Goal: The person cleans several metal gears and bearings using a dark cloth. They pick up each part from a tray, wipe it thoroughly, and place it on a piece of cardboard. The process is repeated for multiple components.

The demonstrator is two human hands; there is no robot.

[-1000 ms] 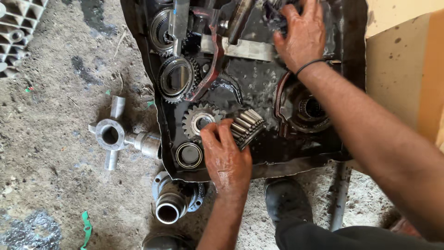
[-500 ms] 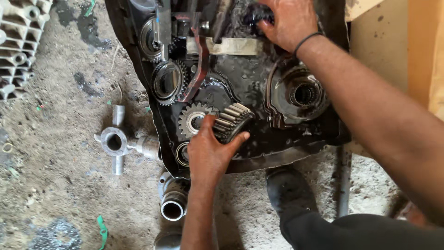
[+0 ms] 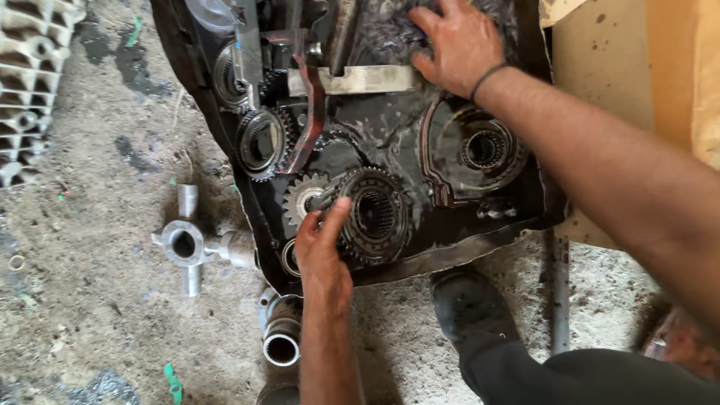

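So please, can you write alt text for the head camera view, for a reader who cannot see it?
A person's left hand holds a large ring gear against a greasy black gearbox case lying open on a dirt floor. The right hand presses on the case's top edge. A small toothed gear sits beside the ring gear, and a metal cross fitting lies on the floor to the left.

Grey finned casting (image 3: 22,90) (cut by left edge), right hand (image 3: 459,46) fingertips beyond top edge.
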